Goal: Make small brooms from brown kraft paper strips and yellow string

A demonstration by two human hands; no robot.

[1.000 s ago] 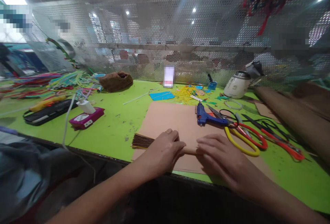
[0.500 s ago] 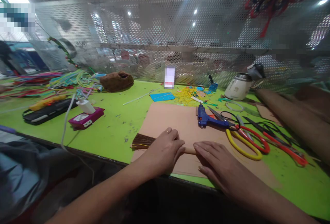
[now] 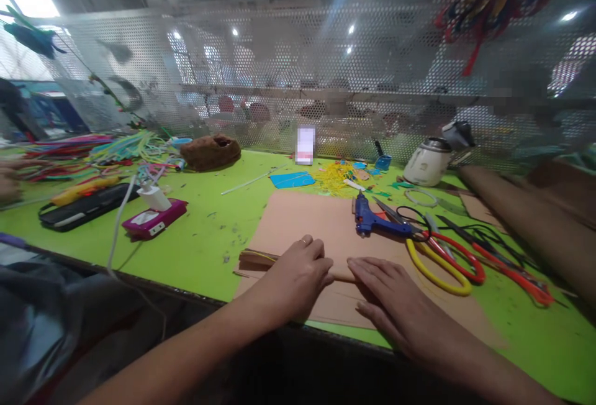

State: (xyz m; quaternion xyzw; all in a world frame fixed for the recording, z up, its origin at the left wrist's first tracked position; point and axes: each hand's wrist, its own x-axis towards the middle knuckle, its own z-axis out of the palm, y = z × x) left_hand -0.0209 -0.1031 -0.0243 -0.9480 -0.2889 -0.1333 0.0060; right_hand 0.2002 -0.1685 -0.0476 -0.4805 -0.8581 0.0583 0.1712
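Observation:
My left hand (image 3: 300,274) is closed round a thin tan roll (image 3: 342,275) at the table's front edge, a ring on one finger. Out to the left of that hand extends a brown bundle of thin strips (image 3: 258,259) with a yellow strand along it; my hand hides where it meets the roll. My right hand (image 3: 388,287) rests with straight fingers on the roll's right end, thumb apart and nearer to me. Under both hands lie large tan sheets (image 3: 302,215). A blue glue gun (image 3: 377,218) and yellow-and-red-handled scissors (image 3: 440,268) are beyond my right hand.
On the green table (image 3: 218,218) stand a magenta power strip (image 3: 156,218), a black case (image 3: 88,203), a brown pouch (image 3: 210,153), a phone (image 3: 305,144) and a white kettle (image 3: 426,163). Yellow scraps (image 3: 342,176) lie near a blue sheet (image 3: 292,179). Another person's arm (image 3: 516,218) reaches in at right.
The brown bundle's left end looks turned, showing a flatter face instead of spread strips. Both hands keep nearly the same place. At far left another person's hand has come further into view.

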